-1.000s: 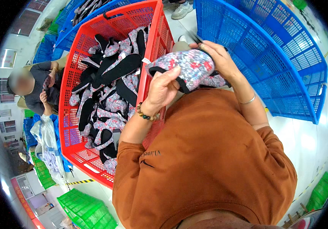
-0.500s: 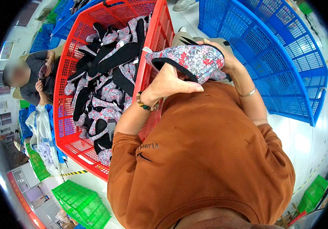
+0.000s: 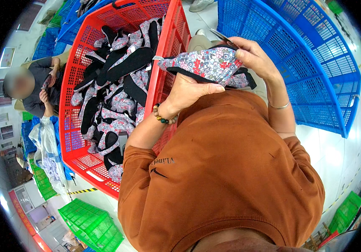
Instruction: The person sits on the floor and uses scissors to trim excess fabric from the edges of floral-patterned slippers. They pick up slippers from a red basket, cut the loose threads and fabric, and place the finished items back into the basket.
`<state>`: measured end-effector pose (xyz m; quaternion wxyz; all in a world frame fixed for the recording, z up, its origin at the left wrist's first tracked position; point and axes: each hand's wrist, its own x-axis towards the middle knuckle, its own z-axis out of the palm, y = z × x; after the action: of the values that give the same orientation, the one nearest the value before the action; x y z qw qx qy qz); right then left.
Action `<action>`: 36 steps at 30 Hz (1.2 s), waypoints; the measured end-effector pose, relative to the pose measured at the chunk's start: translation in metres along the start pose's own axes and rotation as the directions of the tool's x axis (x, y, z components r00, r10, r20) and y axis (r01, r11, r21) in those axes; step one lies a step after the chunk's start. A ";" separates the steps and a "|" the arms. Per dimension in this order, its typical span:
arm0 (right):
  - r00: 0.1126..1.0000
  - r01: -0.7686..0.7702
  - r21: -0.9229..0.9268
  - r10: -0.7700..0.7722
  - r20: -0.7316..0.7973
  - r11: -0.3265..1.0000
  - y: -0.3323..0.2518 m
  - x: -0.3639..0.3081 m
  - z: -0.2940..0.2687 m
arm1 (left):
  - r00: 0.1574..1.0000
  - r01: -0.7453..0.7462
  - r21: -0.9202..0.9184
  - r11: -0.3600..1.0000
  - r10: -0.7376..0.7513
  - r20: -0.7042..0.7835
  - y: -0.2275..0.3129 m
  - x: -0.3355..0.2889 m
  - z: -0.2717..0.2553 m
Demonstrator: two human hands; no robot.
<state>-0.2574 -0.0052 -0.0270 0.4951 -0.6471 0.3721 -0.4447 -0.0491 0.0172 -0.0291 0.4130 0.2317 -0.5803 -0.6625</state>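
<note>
At the far left, a co-worker in a dark top holds a small dark item in both hands. Near left on the floor stands a green crate. Right of it, a big red crate is heaped with slippers, flower-patterned with black soles, lying every which way. Just right of its wall, in front of a person in a brown sweatshirt, one floral slipper is held up between both hands, lying roughly sideways. The left grip, a beaded bracelet at its wrist, is closed on the slipper's near edge, thumb stretched along it and fingers mostly hidden. A second slipper shows partly beneath. The right grip is closed on a dark pointed tool, perhaps scissors, with its thumb at the slipper's right end; whether it also pinches the fabric I cannot tell. From here the slipper looks light, soft and padded, unlikely to slip or break, though the upper would probably crumple under a squeeze; the firmer-looking sole edge seems the surest place to hold. Far right, tall blue crates stand on edge.
</note>
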 end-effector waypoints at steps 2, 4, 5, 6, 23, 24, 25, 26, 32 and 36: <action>0.996 0.076 0.018 -0.075 -0.055 0.997 0.001 -0.004 0.004 | 1.000 0.000 -0.016 1.000 0.000 -0.004 -0.002 0.000 0.001; 0.982 0.035 -0.223 -0.074 -0.172 0.974 -0.010 -0.004 0.002 | 0.998 -0.043 0.025 0.999 0.044 -0.039 -0.001 0.001 0.003; 0.964 0.034 -0.346 -0.122 -0.237 0.938 -0.019 -0.008 0.004 | 0.996 -0.064 0.046 0.997 0.067 -0.056 0.000 0.002 0.005; 0.939 0.023 -0.463 -0.178 -0.295 0.886 -0.031 -0.012 0.007 | 0.996 -0.067 0.036 0.997 0.069 -0.054 0.001 0.002 0.006; 0.998 -0.012 -0.323 -0.007 -0.055 0.946 -0.012 -0.007 0.006 | 0.992 0.072 -0.506 0.859 -0.114 -0.052 -0.016 -0.006 -0.001; 0.999 -0.011 -0.324 -0.007 -0.054 0.946 -0.012 -0.008 0.005 | 0.989 0.075 -0.493 0.867 -0.129 -0.077 -0.018 -0.006 -0.001; 0.999 -0.011 -0.325 -0.007 -0.054 0.946 -0.012 -0.008 0.005 | 0.988 0.076 -0.507 0.859 -0.133 -0.077 -0.018 -0.006 -0.001; 0.999 -0.011 -0.325 -0.007 -0.053 0.946 -0.012 -0.008 0.005 | 0.988 0.077 -0.521 0.850 -0.136 -0.076 -0.019 -0.007 -0.003; 0.994 0.010 -0.399 -0.053 -0.096 0.917 -0.015 -0.009 0.005 | 0.991 0.097 -0.288 0.953 -0.119 -0.061 -0.016 -0.007 -0.001; 0.989 -0.012 -0.419 -0.050 -0.138 0.908 -0.014 -0.010 -0.002 | 0.969 0.001 -0.082 0.997 -0.021 -0.248 -0.006 -0.002 0.011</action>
<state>-0.2617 0.0069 -0.0156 0.3121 -0.7074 0.4875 -0.4055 -0.0578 0.0252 -0.0327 0.4878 0.2992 -0.4954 -0.6536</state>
